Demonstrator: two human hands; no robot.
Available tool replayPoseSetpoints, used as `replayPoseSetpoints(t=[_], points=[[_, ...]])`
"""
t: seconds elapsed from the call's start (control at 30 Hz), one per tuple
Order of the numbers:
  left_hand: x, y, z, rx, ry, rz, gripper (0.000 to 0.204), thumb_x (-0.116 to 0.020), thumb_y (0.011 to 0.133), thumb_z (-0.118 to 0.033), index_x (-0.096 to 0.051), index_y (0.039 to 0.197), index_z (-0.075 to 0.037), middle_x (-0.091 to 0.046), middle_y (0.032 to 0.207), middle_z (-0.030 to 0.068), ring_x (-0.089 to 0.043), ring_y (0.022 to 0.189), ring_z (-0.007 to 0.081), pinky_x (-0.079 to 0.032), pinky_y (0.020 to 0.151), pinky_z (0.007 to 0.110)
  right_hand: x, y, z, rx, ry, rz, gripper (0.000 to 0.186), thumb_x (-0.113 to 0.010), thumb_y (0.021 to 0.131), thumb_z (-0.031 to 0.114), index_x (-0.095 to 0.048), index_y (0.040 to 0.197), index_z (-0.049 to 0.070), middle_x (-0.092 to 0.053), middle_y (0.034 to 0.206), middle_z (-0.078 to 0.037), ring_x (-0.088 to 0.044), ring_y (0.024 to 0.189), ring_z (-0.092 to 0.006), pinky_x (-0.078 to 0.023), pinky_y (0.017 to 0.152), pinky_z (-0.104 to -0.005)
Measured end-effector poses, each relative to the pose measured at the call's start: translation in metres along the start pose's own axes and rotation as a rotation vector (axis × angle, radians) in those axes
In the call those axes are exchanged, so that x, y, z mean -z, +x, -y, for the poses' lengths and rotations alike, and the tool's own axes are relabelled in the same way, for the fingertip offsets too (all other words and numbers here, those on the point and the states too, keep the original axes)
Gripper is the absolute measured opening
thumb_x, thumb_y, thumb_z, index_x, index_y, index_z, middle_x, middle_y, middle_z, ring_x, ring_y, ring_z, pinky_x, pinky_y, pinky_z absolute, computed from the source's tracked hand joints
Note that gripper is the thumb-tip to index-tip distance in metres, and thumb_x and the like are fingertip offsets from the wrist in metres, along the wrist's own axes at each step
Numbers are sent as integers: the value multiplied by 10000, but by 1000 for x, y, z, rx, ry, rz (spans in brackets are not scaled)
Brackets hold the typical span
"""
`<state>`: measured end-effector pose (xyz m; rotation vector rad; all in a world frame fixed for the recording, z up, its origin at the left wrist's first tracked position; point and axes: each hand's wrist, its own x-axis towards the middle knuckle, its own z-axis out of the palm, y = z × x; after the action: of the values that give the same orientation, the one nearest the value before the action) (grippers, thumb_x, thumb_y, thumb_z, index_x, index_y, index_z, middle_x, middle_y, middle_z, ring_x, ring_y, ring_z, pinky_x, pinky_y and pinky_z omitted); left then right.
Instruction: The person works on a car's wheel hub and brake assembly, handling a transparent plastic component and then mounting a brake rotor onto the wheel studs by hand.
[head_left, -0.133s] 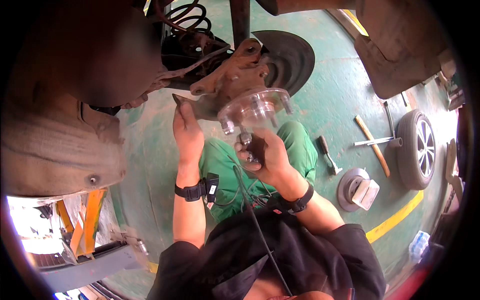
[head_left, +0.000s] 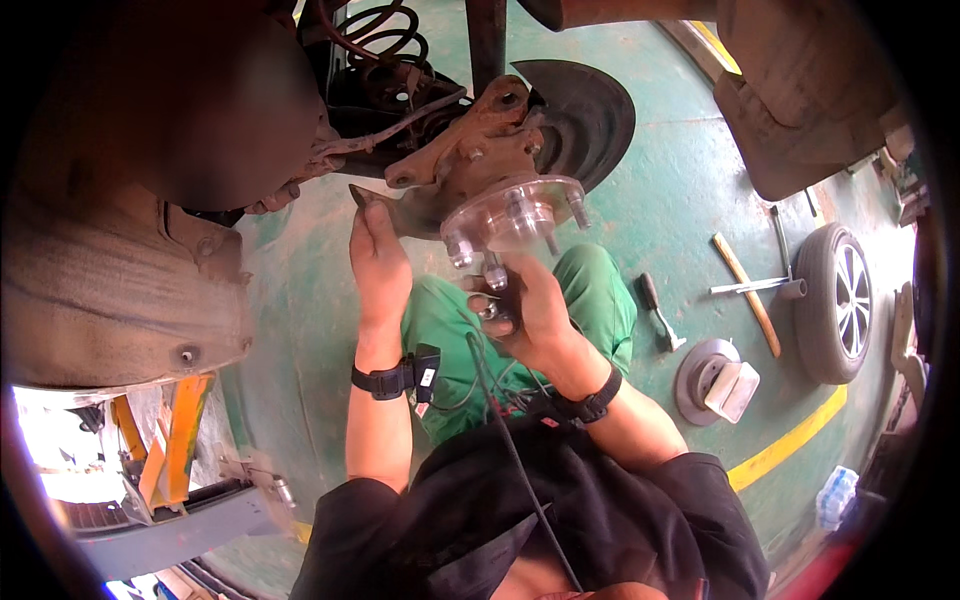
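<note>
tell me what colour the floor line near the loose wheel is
Yellow: the painted floor line runs below the loose black-tyred wheel, clearest in the head view.

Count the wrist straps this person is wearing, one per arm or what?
2. One black wrist strap carrying a small black box sits on the left hand's wrist; the other black wrist strap is on the right hand's wrist. Sleeves could hide more.

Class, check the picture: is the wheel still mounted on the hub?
No: the wheel hub shows bare studs, and a wheel lies on the green floor.
</note>
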<state>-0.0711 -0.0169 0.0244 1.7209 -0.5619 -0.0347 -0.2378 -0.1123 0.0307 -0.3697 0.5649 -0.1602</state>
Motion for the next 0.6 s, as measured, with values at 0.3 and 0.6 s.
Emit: replayPoseSetpoints(t=[0.3,0.6], points=[[1,-2,-7,-39,60,-4,531,-417,1073,-416,-573,1178,80,-638,1065,116,-548,991,182,-438,909,317,8,1,-2,-51,18,109,296,-454,1000,331,-569,1036,61,-647,893,-76,-583,662,-138,-327,421,-221],[0,-1,0,-88,67,-9,445,-401,1075,-341,-569,1133,67,-628,984,130,-562,902,221,-449,831,346,8,-2,1,-14,42,90,258,-436,1013,277,-550,1035,46,-638,886,-76,-583,680,-136,-333,432,-222]])
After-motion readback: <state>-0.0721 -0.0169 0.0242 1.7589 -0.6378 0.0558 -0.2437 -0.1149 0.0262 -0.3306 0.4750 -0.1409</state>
